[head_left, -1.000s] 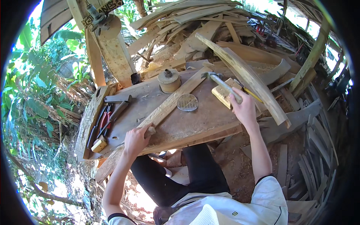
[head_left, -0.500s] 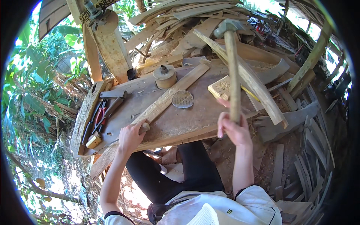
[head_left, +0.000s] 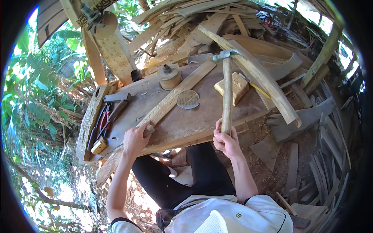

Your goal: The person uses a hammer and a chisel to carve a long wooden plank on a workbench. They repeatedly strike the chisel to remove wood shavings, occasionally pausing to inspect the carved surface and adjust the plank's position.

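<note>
Long, pale tan, flat wooden plank [head_left: 168,104] is lying diagonally across a broad brown wooden bench [head_left: 202,122], running from the upper centre of the frame towards the lower left. It is looking stiff, fairly light and rough-faced, so its long edges should be giving the surest hold. Right of centre, a hammer with a grey metal head and straight pale wooden handle [head_left: 227,87] is showing in front of a chunky yellowish wooden block [head_left: 239,87]; it is probably feeling head-heavy, best gripped low. The bare right hand [head_left: 227,143] is doing so, fingers wrapping closed around the handle's lower end. Left of centre, the bare left hand [head_left: 135,140] is lying over the plank, fingers curling together around a small, blunt, pale knob [head_left: 149,130], whose lower part the hand is hiding.
</note>
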Motion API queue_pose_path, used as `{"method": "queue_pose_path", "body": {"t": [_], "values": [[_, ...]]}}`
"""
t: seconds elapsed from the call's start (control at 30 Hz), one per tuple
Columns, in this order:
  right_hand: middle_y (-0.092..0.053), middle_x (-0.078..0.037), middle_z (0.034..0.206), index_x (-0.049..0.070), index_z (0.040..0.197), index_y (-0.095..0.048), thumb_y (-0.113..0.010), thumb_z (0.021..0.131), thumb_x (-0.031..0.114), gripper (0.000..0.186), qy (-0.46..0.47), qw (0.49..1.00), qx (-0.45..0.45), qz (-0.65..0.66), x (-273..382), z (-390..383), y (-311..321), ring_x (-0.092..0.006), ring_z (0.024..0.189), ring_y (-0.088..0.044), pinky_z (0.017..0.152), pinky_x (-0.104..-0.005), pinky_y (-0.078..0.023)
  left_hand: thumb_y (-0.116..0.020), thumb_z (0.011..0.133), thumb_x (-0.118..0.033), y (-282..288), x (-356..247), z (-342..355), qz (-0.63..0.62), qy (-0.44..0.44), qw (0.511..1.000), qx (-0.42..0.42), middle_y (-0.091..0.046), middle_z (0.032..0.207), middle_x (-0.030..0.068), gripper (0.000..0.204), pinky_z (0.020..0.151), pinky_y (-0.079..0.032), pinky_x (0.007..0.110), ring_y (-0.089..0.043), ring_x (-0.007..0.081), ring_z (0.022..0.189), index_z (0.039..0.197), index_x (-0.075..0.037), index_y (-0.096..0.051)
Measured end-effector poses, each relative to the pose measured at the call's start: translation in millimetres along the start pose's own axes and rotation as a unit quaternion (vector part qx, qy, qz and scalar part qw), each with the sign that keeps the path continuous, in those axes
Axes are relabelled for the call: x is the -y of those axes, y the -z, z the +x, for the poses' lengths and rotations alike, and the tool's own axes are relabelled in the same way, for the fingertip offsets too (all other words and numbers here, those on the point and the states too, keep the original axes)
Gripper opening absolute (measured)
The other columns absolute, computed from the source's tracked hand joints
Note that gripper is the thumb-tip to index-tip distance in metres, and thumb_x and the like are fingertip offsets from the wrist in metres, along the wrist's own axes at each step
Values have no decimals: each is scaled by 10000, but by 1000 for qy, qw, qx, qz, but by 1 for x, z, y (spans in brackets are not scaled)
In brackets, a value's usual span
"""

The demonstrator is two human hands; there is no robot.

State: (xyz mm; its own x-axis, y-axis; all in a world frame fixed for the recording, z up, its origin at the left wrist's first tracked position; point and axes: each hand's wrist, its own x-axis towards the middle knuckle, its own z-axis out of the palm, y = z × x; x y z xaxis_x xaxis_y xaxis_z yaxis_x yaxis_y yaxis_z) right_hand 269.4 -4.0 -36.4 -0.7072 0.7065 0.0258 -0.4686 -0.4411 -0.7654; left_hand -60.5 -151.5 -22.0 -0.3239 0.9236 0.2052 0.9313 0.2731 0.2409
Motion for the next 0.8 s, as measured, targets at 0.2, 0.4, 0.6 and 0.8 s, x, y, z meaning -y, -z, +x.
{"method": "queue_pose_path", "body": {"t": [0.2,0.4,0.6,0.8], "values": [[-503,17,739,51,1142,-509,-616,947,-5,229,97,985,65,-124,43,7,-6,-34,464,-431,408,-233,-327,-780,790,-193,-2,4,0,2,1,1000,1,-726,818,140,506,706,-563,458,-698,362,748,1290,-208,-701],[-486,29,647,30,1477,-431,-699,946,120,601,19,995,79,-54,64,2,-26,-54,419,-424,389,-268,-360,-784,790,-203,-2,3,1,1,10,1000,5,-735,828,125,497,706,-567,458,-702,359,749,1279,-212,-699],[-431,59,572,27,1169,-576,-596,1009,66,167,-27,991,-13,-129,18,-23,-12,-27,390,-389,358,-222,-300,-779,797,-172,1,-1,3,6,1,1000,-1,-735,834,133,494,705,-570,441,-709,354,753,1284,-195,-699],[-454,40,547,-15,1179,-560,-593,986,21,200,-4,993,-38,-108,26,-41,-2,-37,372,-380,345,-235,-311,-753,820,-157,-1,-62,47,0,-90,996,13,-753,918,129,519,736,-586,444,-728,340,832,1329,-168,-654]]}}
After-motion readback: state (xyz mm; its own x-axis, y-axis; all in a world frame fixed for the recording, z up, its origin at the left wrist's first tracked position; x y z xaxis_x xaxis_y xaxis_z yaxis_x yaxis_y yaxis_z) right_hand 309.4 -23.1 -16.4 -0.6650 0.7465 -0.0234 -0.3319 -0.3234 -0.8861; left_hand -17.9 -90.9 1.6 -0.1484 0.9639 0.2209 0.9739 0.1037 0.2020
